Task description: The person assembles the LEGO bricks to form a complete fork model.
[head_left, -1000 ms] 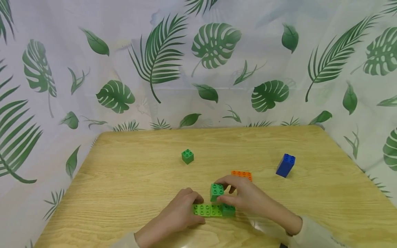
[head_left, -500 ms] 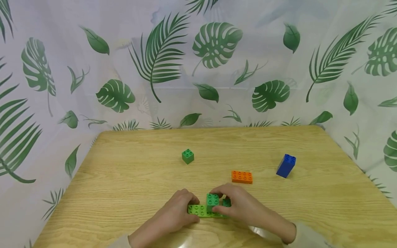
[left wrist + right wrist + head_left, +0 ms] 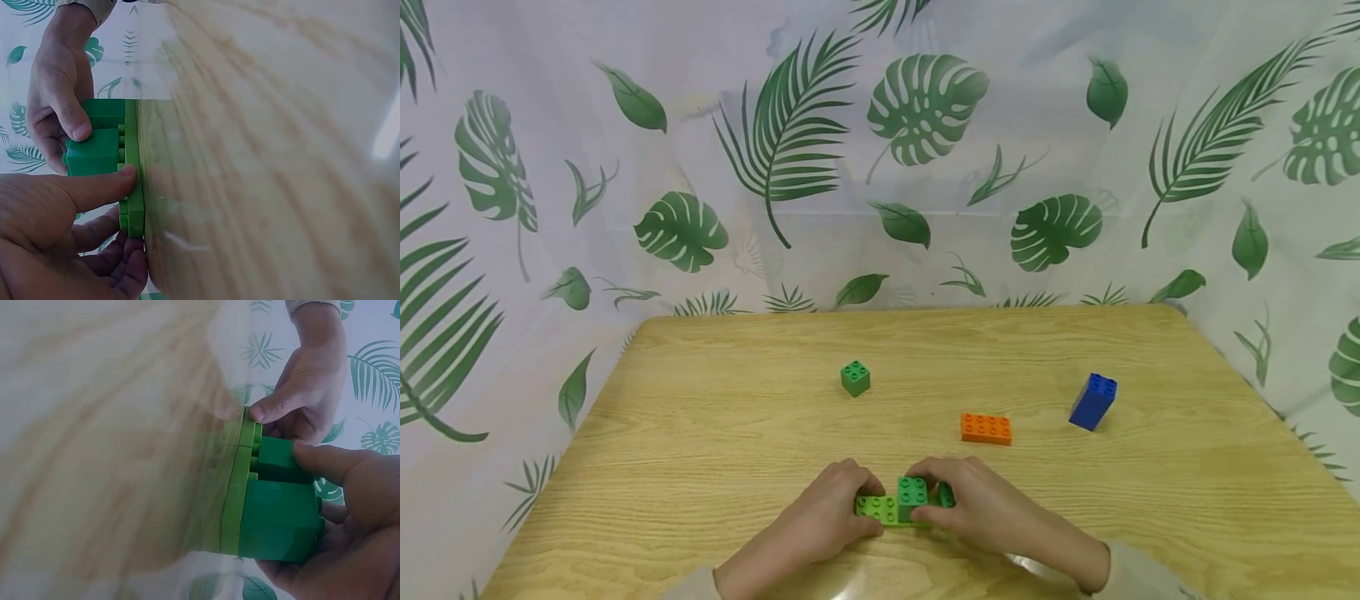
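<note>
Light green building plates (image 3: 877,507) lie end to end on the table in front of me. My left hand (image 3: 826,510) grips their left end between thumb and fingers. With thumb and fingers, my right hand (image 3: 973,507) holds a green brick (image 3: 913,500) over the studs near the middle of the row. In the left wrist view that brick (image 3: 94,153) sits right at the studs; whether it is fully seated, I cannot tell. Another green brick (image 3: 275,519) stands on the row's right end, partly hidden by my right hand in the head view.
Farther back on the wooden table (image 3: 737,400) stands a single green brick (image 3: 855,378). An orange brick (image 3: 986,428) lies behind my right hand, with a tall blue block (image 3: 1093,402) to its right. A leaf-patterned cloth (image 3: 955,275) hangs beyond the table's edge.
My right hand has brought the green brick left and down, from above and behind the row onto its studs. The plates and left hand shifted slightly left. The orange brick is now fully uncovered.
</note>
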The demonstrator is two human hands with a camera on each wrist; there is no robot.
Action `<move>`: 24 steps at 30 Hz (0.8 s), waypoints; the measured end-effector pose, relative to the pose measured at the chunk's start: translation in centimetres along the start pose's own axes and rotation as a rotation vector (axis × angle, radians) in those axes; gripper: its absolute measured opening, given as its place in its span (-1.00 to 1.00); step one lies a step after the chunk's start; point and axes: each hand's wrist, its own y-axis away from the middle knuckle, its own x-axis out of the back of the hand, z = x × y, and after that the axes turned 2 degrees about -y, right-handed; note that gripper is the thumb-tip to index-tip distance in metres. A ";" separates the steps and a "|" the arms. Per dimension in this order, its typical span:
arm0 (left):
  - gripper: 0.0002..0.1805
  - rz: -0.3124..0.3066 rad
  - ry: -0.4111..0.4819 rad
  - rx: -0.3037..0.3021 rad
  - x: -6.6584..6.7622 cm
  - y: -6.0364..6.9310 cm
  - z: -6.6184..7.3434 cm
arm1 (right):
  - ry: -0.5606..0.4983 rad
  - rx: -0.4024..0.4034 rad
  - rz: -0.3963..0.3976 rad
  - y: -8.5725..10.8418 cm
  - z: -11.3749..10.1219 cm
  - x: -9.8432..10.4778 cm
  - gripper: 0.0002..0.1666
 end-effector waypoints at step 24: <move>-0.66 0.005 0.004 -0.006 0.0 -0.3 -0.1 | 0.152 0.067 -0.010 -0.7 0.3 0.1 -0.70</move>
